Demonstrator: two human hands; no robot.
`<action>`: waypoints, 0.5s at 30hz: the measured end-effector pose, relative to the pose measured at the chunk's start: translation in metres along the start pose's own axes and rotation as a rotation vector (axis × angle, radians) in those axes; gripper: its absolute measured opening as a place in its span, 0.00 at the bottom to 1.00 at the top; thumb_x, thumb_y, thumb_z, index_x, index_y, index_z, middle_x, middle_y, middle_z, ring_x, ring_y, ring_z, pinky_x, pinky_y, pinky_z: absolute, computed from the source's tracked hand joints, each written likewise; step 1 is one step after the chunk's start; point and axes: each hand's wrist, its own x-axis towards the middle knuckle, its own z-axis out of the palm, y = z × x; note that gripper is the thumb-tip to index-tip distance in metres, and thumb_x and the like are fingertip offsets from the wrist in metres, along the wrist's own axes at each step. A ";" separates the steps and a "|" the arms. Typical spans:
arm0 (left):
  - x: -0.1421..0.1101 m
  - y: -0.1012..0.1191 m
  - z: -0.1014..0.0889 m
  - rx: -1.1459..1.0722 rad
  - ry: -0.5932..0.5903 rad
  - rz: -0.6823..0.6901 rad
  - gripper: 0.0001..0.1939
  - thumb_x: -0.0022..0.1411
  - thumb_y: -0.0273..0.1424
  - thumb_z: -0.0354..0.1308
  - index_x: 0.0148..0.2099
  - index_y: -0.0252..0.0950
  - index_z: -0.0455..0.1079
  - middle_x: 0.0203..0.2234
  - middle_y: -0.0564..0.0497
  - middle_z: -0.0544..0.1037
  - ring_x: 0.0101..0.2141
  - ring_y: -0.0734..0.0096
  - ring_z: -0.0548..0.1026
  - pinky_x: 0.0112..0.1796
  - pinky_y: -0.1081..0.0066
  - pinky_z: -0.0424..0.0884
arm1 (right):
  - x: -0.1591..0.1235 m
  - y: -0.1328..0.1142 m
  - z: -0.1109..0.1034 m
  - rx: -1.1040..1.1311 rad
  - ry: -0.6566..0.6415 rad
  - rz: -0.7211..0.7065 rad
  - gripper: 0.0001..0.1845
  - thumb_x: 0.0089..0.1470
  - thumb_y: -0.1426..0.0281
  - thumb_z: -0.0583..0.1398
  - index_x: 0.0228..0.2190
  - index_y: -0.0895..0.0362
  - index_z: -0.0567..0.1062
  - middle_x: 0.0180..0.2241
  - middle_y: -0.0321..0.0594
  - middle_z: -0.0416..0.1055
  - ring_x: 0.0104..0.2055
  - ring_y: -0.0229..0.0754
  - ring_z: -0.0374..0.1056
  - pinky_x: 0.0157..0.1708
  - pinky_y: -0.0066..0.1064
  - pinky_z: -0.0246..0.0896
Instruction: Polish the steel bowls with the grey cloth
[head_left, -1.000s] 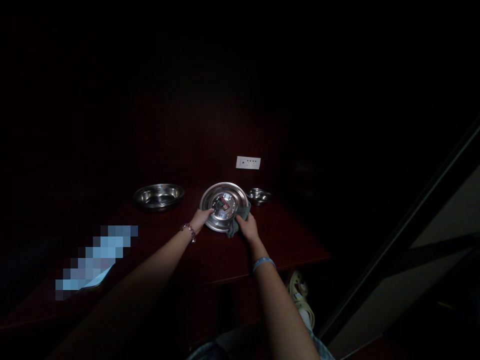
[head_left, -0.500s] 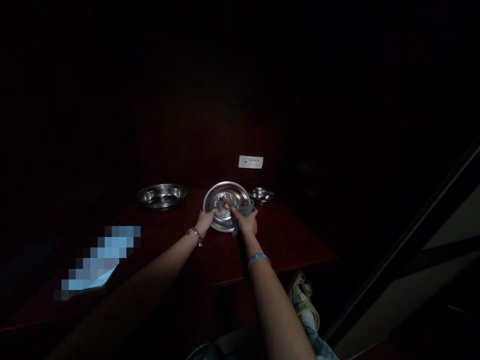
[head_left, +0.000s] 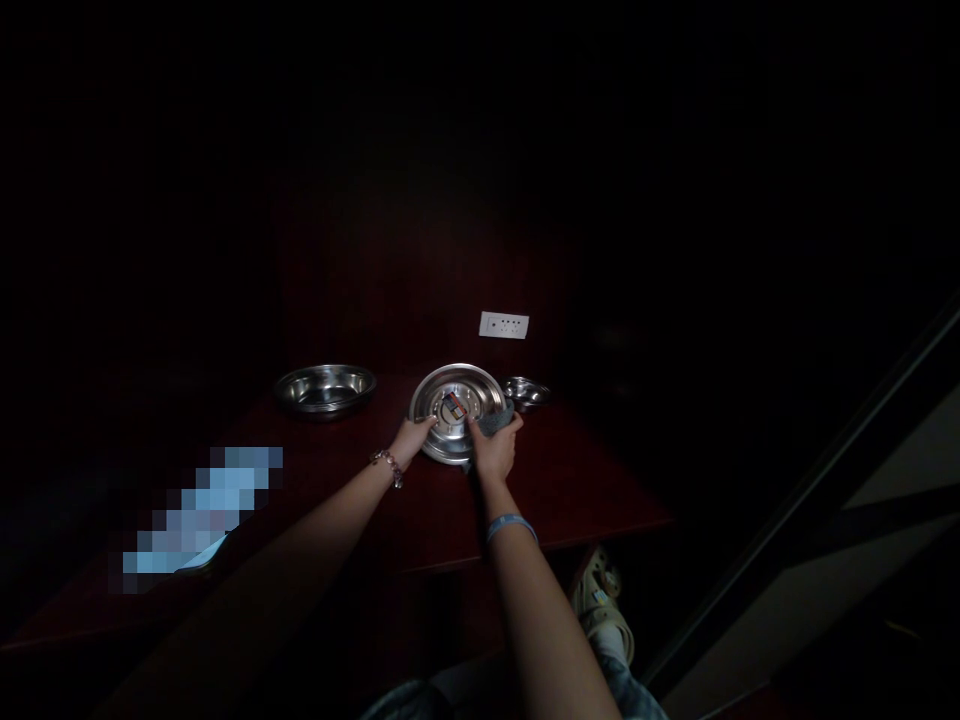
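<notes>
A round, shiny metal plate [head_left: 459, 385] with a small printed label on its middle is tilted up toward me between both hands. My left hand [head_left: 412, 438] grips its lower left rim, thumb on the inner face and the other fingers out of sight behind. On the right side, my right hand [head_left: 495, 448] holds a grey cloth [head_left: 496, 418] against the rim, its thumb reaching over the plate's face. The cloth folds around the edge there. The plate's underside is hidden from me.
Stacked metal dishes [head_left: 325, 392] stand on the dark red table [head_left: 540, 500] at left, and small metal bowls [head_left: 529, 392] behind the plate at right. A pixelated bright screen [head_left: 214, 510] lies at front left. A wall socket [head_left: 504, 325] is behind; a foot in a clog [head_left: 600, 595] shows below.
My right hand has shifted slightly on the cloth, which now bunches higher along the right rim. The label has turned a little with the plate. The view has moved slightly.
</notes>
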 end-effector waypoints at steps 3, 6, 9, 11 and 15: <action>-0.003 0.003 0.002 -0.015 -0.011 -0.033 0.11 0.58 0.20 0.69 0.43 0.34 0.79 0.46 0.39 0.87 0.56 0.55 0.81 0.60 0.61 0.73 | 0.000 0.003 0.001 0.017 0.089 -0.042 0.48 0.55 0.50 0.67 0.67 0.57 0.58 0.65 0.64 0.65 0.53 0.63 0.79 0.49 0.44 0.73; -0.006 0.007 0.004 -0.011 -0.005 -0.015 0.12 0.56 0.17 0.69 0.42 0.34 0.79 0.47 0.39 0.87 0.57 0.54 0.81 0.62 0.61 0.71 | 0.001 0.005 0.001 0.011 0.118 -0.027 0.49 0.54 0.49 0.68 0.67 0.55 0.57 0.64 0.62 0.64 0.50 0.62 0.80 0.47 0.44 0.75; -0.008 0.008 0.006 0.000 -0.021 -0.003 0.13 0.54 0.17 0.69 0.41 0.34 0.79 0.46 0.39 0.87 0.57 0.54 0.80 0.62 0.61 0.70 | 0.002 0.006 0.001 -0.017 0.128 -0.009 0.49 0.55 0.49 0.67 0.68 0.54 0.56 0.64 0.61 0.63 0.48 0.60 0.80 0.46 0.44 0.75; -0.009 0.009 0.006 0.006 -0.036 0.013 0.14 0.53 0.17 0.70 0.41 0.35 0.79 0.46 0.40 0.87 0.57 0.54 0.80 0.63 0.62 0.70 | 0.002 0.006 0.001 -0.030 0.140 -0.003 0.49 0.55 0.48 0.66 0.69 0.53 0.56 0.64 0.61 0.62 0.48 0.60 0.80 0.46 0.44 0.76; -0.010 0.007 0.007 0.032 -0.038 0.022 0.15 0.52 0.17 0.69 0.42 0.34 0.78 0.45 0.41 0.87 0.56 0.53 0.81 0.62 0.59 0.71 | 0.001 0.005 0.000 -0.021 0.144 0.018 0.49 0.55 0.48 0.67 0.68 0.54 0.57 0.65 0.61 0.61 0.48 0.61 0.80 0.46 0.46 0.76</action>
